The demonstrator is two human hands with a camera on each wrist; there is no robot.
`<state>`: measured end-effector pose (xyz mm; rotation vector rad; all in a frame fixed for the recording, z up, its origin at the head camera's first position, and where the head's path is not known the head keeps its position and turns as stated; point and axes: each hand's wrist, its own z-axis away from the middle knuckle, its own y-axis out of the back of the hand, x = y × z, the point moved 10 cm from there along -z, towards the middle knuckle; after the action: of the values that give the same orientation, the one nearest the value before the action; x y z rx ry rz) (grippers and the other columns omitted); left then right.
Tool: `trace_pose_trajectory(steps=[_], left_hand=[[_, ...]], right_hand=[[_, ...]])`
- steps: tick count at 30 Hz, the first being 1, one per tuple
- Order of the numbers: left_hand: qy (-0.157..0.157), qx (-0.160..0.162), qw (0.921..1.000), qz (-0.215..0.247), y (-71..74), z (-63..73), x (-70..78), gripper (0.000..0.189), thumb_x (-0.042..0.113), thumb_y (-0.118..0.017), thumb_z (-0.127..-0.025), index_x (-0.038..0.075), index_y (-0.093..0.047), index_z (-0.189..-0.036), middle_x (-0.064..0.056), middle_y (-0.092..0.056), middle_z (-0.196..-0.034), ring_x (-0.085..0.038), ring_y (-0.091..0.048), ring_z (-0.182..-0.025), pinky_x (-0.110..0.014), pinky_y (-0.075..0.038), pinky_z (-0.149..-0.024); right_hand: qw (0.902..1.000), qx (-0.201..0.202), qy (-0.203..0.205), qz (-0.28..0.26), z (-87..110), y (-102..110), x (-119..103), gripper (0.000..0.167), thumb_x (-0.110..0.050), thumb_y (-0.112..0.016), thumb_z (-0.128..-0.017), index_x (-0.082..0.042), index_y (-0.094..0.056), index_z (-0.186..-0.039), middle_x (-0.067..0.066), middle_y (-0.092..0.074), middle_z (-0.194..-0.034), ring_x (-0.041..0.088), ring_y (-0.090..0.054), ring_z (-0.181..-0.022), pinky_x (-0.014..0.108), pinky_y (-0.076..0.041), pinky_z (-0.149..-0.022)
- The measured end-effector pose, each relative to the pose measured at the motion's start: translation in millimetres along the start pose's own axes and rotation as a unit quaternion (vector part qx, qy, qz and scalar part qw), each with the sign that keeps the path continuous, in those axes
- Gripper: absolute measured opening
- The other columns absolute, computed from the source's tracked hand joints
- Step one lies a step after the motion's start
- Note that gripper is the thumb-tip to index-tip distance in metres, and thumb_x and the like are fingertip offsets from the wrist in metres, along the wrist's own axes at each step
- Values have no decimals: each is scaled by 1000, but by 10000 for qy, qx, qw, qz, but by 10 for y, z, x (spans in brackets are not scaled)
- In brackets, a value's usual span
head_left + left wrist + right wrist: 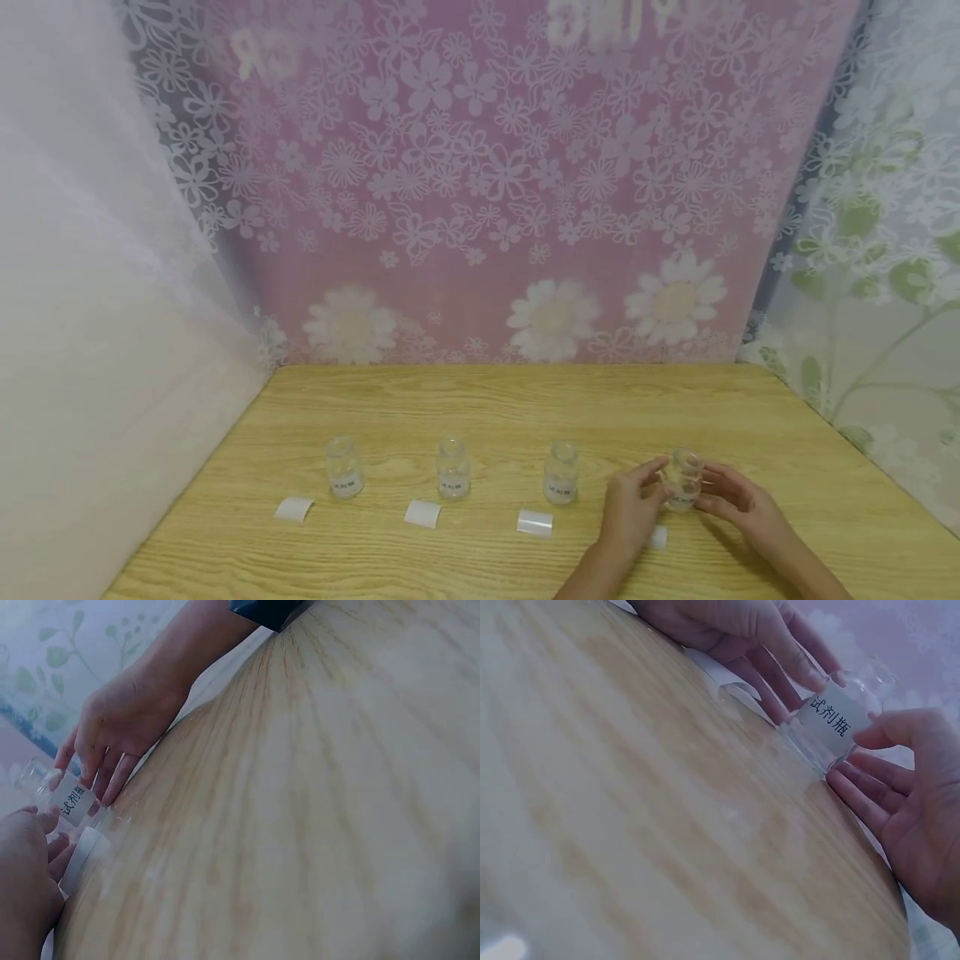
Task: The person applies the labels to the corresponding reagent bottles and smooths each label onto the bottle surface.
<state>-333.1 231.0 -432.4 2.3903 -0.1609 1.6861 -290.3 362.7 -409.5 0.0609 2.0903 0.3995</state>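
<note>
A small clear glass reagent bottle (683,483) stands upright at the right end of a row on the table. My left hand (628,507) grips it from the left, and my right hand (746,505) holds its right side. In the right wrist view, a white label (829,718) with black characters is on the bottle's front. Both thumbs press at the label's side edges, while the other fingers reach around the glass, partly hidden behind it. A curled white paper slip (657,537) lies just in front of the bottle, beside my left wrist.
Three similar labelled bottles stand leftward: one nearby (561,473), one mid-table (453,469), one far left (344,468). White slips lie before them: a shiny one (535,522), a middle one (422,513) and a left one (293,509). A flowered curtain (480,208) hangs behind the wooden table (450,400).
</note>
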Motion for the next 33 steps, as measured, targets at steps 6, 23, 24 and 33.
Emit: trace_pose_trajectory(steps=[6,23,24,33], left_hand=[[-238,-162,9972,-695,-33,36,85,46,-3,-71,-77,17,-62,-118,4,-61,-107,-7,-59,-90,-12,-46,-65],[-604,276,9948,-775,11,17,121,50,-14,-72,-68,18,-66,-106,10,-62,-106,-6,-59,-90,-11,-46,-66],[-559,271,9959,-652,16,11,115,50,-15,-72,-67,17,-67,-105,10,-62,-105,-7,-59,-90,-13,-46,-67],[-446,212,9985,-231,47,4,99,46,-17,-69,-69,15,-68,-103,8,-63,-104,-9,-60,-90,-14,-47,-69]], right_hand=[[9995,-47,-224,227,6,-65,62,57,16,-53,-85,-7,-38,-134,-16,-55,-114,2,-55,-98,20,-49,-73],[9831,112,-319,1799,20,-47,47,58,3,-59,-87,-6,-36,-139,11,-63,-109,0,-56,-95,17,-47,-72],[9838,104,-315,1763,24,-37,55,58,3,-59,-87,-6,-37,-139,7,-63,-109,-1,-56,-95,16,-47,-73],[9883,230,-816,1266,41,40,149,46,-1,-56,-90,6,-40,-133,-17,-59,-109,-5,-53,-95,13,-45,-74]])
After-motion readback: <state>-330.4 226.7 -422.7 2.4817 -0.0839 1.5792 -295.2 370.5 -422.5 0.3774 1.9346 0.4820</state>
